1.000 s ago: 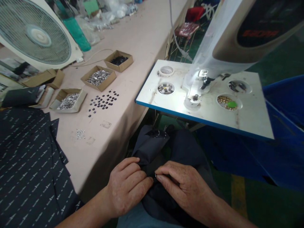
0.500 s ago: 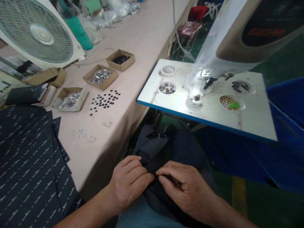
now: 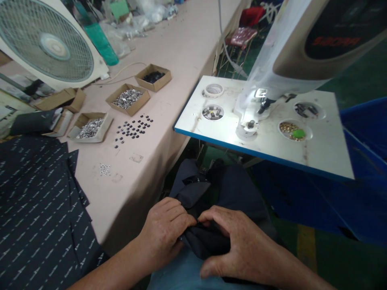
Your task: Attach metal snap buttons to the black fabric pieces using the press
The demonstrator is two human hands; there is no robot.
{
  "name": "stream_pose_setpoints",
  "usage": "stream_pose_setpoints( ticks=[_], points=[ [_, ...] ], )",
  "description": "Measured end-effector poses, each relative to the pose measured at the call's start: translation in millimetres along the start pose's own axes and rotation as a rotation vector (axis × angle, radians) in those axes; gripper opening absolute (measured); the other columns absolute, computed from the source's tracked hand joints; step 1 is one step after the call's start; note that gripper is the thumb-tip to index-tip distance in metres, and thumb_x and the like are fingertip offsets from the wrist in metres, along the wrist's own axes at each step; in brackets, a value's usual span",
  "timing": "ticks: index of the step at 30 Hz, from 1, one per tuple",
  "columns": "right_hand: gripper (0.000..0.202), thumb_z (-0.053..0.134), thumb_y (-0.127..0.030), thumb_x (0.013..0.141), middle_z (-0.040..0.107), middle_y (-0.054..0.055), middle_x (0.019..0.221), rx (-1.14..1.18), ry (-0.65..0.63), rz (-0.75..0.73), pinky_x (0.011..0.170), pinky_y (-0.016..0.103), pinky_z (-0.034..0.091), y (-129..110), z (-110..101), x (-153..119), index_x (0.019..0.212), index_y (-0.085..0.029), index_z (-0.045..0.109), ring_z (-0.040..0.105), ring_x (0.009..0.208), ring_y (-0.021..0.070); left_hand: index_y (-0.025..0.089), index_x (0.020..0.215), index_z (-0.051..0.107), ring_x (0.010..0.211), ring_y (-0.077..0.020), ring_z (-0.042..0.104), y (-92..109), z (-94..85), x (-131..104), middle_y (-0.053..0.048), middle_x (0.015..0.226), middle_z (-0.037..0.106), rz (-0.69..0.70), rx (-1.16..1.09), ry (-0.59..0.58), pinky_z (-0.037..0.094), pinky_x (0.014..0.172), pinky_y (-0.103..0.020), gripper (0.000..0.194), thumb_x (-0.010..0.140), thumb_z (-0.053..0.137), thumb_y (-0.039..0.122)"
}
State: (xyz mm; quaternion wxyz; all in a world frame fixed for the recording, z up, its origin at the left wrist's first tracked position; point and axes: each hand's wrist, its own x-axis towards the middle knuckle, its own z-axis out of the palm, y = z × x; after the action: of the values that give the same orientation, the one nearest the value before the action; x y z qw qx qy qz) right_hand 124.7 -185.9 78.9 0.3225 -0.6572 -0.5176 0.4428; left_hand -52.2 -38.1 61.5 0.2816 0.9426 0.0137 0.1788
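Note:
Dark fabric [image 3: 208, 240] lies bunched over the person's lap. My left hand [image 3: 165, 231] grips its near part, with fingers wrapped round the cloth and the thumb out of sight. Facing it, my right hand [image 3: 238, 241] has its thumb spread well away from the index finger. Its fingertips touch the fabric beside the left fingertips, and the other fingers are partly hidden behind the cloth. A shiny black strip [image 3: 196, 180] shows on the fabric beyond the hands.
On the table [image 3: 157, 149] at left are boxes of metal parts [image 3: 127, 99], scattered black buttons [image 3: 133, 131], printed dark cloth [image 3: 39, 213] and a fan [image 3: 54, 46]. A machine [image 3: 256, 96] stands on a white board [image 3: 211, 139] at the front right.
My right thumb has moved down and away from its index finger, opening the pinch. The fabric between the hands has shifted and folded up. My left hand has turned slightly on the cloth.

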Motion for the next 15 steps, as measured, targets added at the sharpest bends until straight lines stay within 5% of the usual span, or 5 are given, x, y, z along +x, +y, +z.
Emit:
stream_pose_setpoints(
  ticks=[5, 11, 15],
  points=[
    [0.032, 0.065, -0.005, 0.072, 0.070, -0.004, 0.092, -0.023, 0.059, -0.027, 0.077, 0.022, 0.042, 4.9, 8.0, 1.0, 0.098, -0.023, 0.069, 0.064, 0.084, 0.0121, 0.020, 0.090, 0.063, 0.072, -0.0169, 0.056, -0.1, 5.9, -2.2, 0.000, 0.075, 0.066, -0.054, 0.040, -0.015, 0.041, 0.072, -0.033, 0.007, 0.090, 0.059, 0.015],
    [0.022, 0.056, -0.005, 0.077, 0.066, -0.002, 0.082, -0.019, 0.093, -0.061, 0.070, 0.023, 0.040, 13.8, 14.2, 5.6, 0.085, -0.019, 0.070, 0.061, 0.077, 0.0120, 0.020, 0.088, 0.066, 0.074, -0.0165, 0.058, -0.2, 4.3, 0.4, 0.000, 0.078, 0.067, -0.185, -0.019, -0.105, 0.036, 0.068, -0.031, 0.003, 0.088, 0.064, 0.018],
    [0.018, 0.055, -0.010, 0.081, 0.065, -0.002, 0.073, 0.115, -0.016, 0.081, 0.062, 0.022, 0.038, 14.5, 8.1, 10.8, 0.079, -0.018, 0.071, 0.059, 0.069, 0.0116, 0.021, 0.084, 0.071, 0.076, -0.0135, 0.062, 0.0, -0.7, 9.4, 0.003, 0.079, 0.069, -0.486, -0.264, -0.299, 0.038, 0.070, -0.026, 0.002, 0.083, 0.072, 0.021]
  ],
)
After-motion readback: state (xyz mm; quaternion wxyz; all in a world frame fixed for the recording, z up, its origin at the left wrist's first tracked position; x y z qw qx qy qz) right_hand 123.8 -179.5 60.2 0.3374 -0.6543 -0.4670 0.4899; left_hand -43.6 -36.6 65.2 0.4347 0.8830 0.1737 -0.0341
